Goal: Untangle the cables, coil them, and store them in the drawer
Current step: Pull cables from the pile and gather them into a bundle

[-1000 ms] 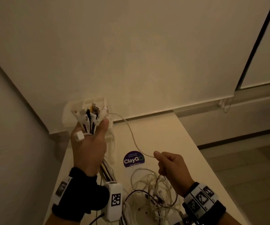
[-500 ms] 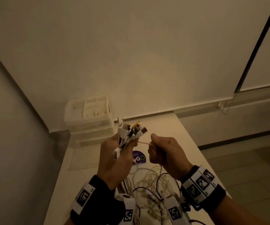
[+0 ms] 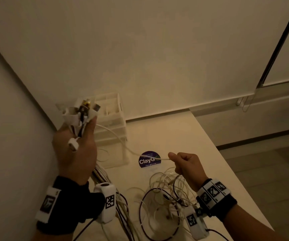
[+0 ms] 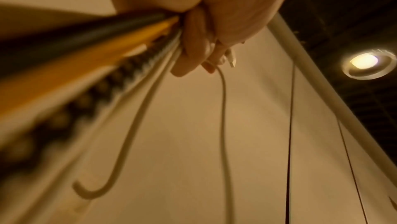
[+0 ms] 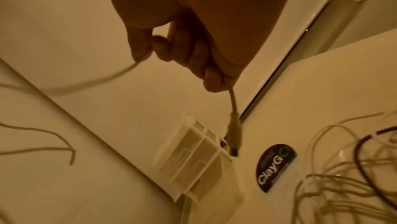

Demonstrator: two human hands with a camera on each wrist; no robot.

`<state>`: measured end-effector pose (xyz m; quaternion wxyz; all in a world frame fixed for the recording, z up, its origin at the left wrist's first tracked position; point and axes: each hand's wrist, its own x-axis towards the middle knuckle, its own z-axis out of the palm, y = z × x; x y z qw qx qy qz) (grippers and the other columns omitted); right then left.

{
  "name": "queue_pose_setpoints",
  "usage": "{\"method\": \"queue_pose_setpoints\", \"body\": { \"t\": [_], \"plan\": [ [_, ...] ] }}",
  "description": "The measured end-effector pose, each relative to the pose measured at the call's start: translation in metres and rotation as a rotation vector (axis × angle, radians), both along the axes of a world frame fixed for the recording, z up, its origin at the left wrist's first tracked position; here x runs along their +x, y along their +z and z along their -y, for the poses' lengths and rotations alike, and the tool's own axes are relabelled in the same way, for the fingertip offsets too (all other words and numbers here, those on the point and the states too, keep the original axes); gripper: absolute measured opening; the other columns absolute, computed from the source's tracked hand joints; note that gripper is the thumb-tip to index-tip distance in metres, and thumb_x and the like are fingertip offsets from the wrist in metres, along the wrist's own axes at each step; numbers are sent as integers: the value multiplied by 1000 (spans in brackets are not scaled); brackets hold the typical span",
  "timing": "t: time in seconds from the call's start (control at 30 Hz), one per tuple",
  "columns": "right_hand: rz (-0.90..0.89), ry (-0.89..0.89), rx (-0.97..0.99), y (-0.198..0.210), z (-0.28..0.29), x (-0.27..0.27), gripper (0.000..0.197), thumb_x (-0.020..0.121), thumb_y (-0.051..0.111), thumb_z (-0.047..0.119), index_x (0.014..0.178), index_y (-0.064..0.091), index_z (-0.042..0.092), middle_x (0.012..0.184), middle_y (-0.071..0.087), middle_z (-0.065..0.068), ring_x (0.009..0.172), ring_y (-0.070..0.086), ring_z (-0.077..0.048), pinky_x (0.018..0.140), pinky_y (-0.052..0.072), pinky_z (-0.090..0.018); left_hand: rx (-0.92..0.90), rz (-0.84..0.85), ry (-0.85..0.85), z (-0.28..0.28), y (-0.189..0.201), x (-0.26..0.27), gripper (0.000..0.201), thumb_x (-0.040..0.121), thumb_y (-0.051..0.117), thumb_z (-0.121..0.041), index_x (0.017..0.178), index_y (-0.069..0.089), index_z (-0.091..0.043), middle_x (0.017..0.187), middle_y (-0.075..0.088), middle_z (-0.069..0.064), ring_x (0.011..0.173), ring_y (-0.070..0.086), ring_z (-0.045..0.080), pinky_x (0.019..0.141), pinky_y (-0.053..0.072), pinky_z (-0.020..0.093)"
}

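My left hand [image 3: 76,145] is raised at the left and grips a bundle of cable ends [image 3: 83,110], plugs pointing up; in the left wrist view its fingers [image 4: 193,47] curl round several cords. One white cable [image 3: 123,141] sags from that bundle across to my right hand [image 3: 183,164], which pinches it and closes on it; its plug end [image 5: 234,136] hangs below the fist. A tangle of white and dark cables [image 3: 166,197] lies on the table under my right wrist. The clear plastic drawer unit [image 3: 112,122] stands at the table's back left corner.
The white table [image 3: 183,136] runs against the wall, its right edge dropping to the floor. A round dark ClayGo sticker [image 3: 149,159] sits mid-table. A ceiling light [image 4: 365,64] shows in the left wrist view.
My hands, close together half a second ago, have spread apart: the left rose up and left with the bundle, the right drew the white cable out to the right.
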<state>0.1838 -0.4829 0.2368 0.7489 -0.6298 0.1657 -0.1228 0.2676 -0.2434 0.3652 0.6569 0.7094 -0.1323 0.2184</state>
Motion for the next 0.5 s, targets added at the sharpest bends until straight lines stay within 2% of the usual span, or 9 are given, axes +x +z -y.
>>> {"method": "queue_pose_setpoints", "body": {
  "t": [0.03,0.07,0.1,0.17,0.23,0.27,0.33,0.4,0.5],
  "plan": [
    [16,8,-3,4,-2,1,54,81,72,17,48,30,14,56,17,-5,52,15,-16,57,21,-38,99,71,12,1,-3,-5,33,88,65,-41,105,71,-13,99,73,-6,94,68,12,85,52,30],
    [40,21,4,10,-4,1,53,83,70,8,47,31,13,54,19,-4,51,17,-16,57,22,-38,220,128,18,6,-5,-14,30,89,63,-36,109,70,-14,107,72,-1,102,66,13,91,50,32],
    [74,37,23,17,-6,1,52,83,68,3,46,33,13,50,22,-3,49,19,-15,55,23,-36,325,173,-13,10,-11,-21,29,89,62,-32,109,70,-12,107,72,1,101,66,14,90,50,32],
    [156,78,75,40,-13,-2,48,78,68,5,43,36,14,45,28,0,46,23,-15,51,27,-30,383,97,-182,22,-20,-33,24,88,66,-29,104,72,-14,96,74,-1,91,68,14,81,52,31],
    [248,134,98,65,-20,-7,43,73,71,18,44,39,15,45,32,1,44,27,-15,48,33,-28,395,-23,-349,34,-25,-47,9,86,70,-27,93,74,-24,82,73,-14,78,67,1,69,53,24],
    [285,159,78,77,-24,-10,42,73,70,24,45,40,14,46,33,-1,44,30,-16,48,34,-28,414,-61,-429,38,-27,-54,8,86,70,-21,85,73,-28,72,70,-21,68,63,-7,61,49,17],
    [310,161,-23,92,-31,-17,46,76,67,33,48,40,8,50,32,-9,45,33,-16,48,36,-26,413,-142,-535,44,-34,-68,29,87,67,-8,71,64,-32,52,58,-26,49,52,-11,50,36,8],
    [298,173,-116,100,-33,-26,51,80,63,40,53,39,3,51,32,-13,45,33,-13,48,37,-23,331,-218,-536,44,-38,-71,32,90,63,-5,68,65,-29,46,53,-21,42,48,-6,47,34,13],
    [239,334,-124,99,-31,-53,43,86,55,43,60,47,10,53,33,-6,47,29,-13,49,31,-25,218,-300,-564,35,-37,-68,31,91,62,-17,65,69,-31,41,44,-12,35,39,4,43,28,22]
  ]
}}
